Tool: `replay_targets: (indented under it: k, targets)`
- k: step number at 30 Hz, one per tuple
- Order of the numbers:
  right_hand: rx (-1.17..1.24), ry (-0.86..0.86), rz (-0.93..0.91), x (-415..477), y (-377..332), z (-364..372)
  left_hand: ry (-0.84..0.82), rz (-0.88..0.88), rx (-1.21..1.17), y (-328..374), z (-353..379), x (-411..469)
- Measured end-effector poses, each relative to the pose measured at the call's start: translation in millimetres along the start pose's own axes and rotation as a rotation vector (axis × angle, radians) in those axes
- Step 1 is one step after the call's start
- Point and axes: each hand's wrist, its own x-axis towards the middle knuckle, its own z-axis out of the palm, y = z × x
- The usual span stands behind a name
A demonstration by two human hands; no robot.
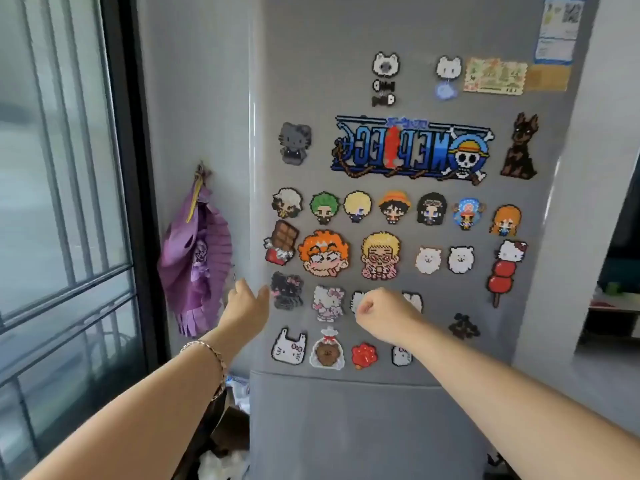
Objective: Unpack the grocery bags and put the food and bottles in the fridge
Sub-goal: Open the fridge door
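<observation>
Grey fridge door [311,81] edge beside left hand [247,306] fingers [239,286]; right hand [385,315] curled.

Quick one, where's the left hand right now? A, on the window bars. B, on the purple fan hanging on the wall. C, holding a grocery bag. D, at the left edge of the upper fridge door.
D: the left hand is at the left edge of the upper fridge door and holds nothing; the purple fan hangs on the wall further left.
</observation>
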Motion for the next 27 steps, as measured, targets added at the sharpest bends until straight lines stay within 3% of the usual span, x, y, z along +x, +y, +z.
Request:
replay_targets:
  k: [7,11,16,25,27]
  targets:
    - [0.045,0.031,0.038,61,-27,24,0.007,0.006,-0.321,-4,12,94]
    - [0.087,0.039,0.068,62,-35,28,0.063,0.070,-0.265,-9,21,91]
    - [0.075,0.077,0.093,47,-34,18,-0.065,0.080,-0.107,-5,8,96]
    - [0.031,0.079,0.007,-19,-25,-2,0.000,0.058,-0.179,-18,-11,13]
    - [0.034,0.094,-0.029,-42,-25,-6,0.013,0.118,-0.137,-20,-20,-20]
